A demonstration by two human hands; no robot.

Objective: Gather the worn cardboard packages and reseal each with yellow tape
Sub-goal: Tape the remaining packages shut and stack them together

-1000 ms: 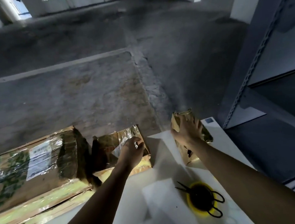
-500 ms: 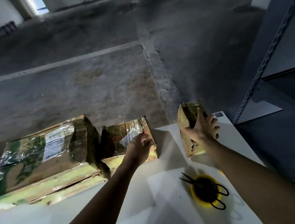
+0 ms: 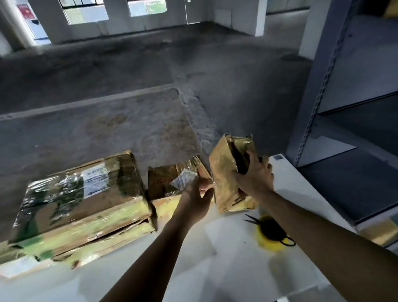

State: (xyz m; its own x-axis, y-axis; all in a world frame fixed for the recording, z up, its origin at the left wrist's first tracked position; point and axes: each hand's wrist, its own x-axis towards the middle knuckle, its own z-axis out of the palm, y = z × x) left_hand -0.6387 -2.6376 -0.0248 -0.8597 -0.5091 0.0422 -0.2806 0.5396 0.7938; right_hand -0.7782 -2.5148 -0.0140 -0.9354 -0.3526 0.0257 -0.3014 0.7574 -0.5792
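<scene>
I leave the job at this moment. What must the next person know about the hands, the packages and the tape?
Left hand holds the right end of the middle package.
Right hand grips the small package, held on end beside it.
Large package lies at the left of the white table.
Yellow tape roll lies near the right forearm, black scissors on it, both untouched.
Done: three packages gathered together.
Left: reseal each with tape.

We are looking at a white table (image 3: 132, 287) carrying black scissors (image 3: 269, 227) near its right side. Grey metal shelving (image 3: 330, 73) is standing at the right, and a concrete floor (image 3: 97, 139) is stretching toward far windows (image 3: 146, 2).
</scene>
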